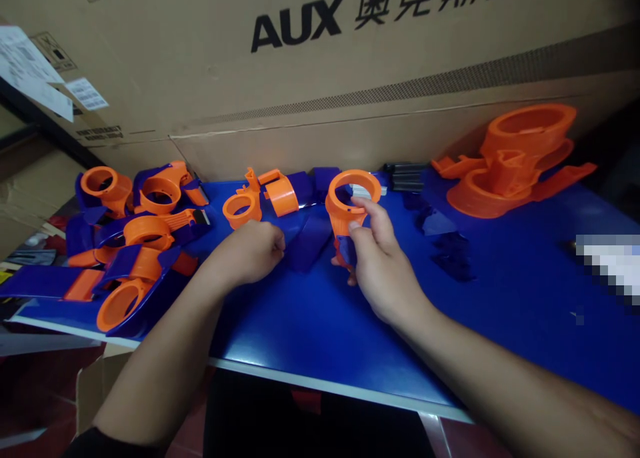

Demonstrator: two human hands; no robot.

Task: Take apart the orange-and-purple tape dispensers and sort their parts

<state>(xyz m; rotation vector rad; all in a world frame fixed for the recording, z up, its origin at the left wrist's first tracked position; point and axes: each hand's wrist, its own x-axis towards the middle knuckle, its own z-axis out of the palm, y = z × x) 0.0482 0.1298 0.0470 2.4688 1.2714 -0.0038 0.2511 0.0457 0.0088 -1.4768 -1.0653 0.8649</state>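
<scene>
Nearest to me, the person leans both bare forearms over a glossy blue table point(300, 331) with a pale front edge. The left hand point(253, 253) is curled into a loose fist above it; whether anything is tucked inside those fingers, I can't tell. The right hand point(377, 261) has a firm hold, thumb and fingers closed round the lower part of an orange plastic ring with a dark blue handle point(341, 215), its ring tipped up above the tabletop. Off to the left lies a jumbled heap of orange rings and dark blue plastic bodies point(145, 263). Between the hands sits a flat dark blue plastic piece point(307, 245). Just beyond the left fist is a loose orange plastic ring point(254, 210). Farther right, big orange plastic ring parts point(480, 195) stand stacked before a huge brown cardboard box point(200, 71) printed "AUX".
</scene>
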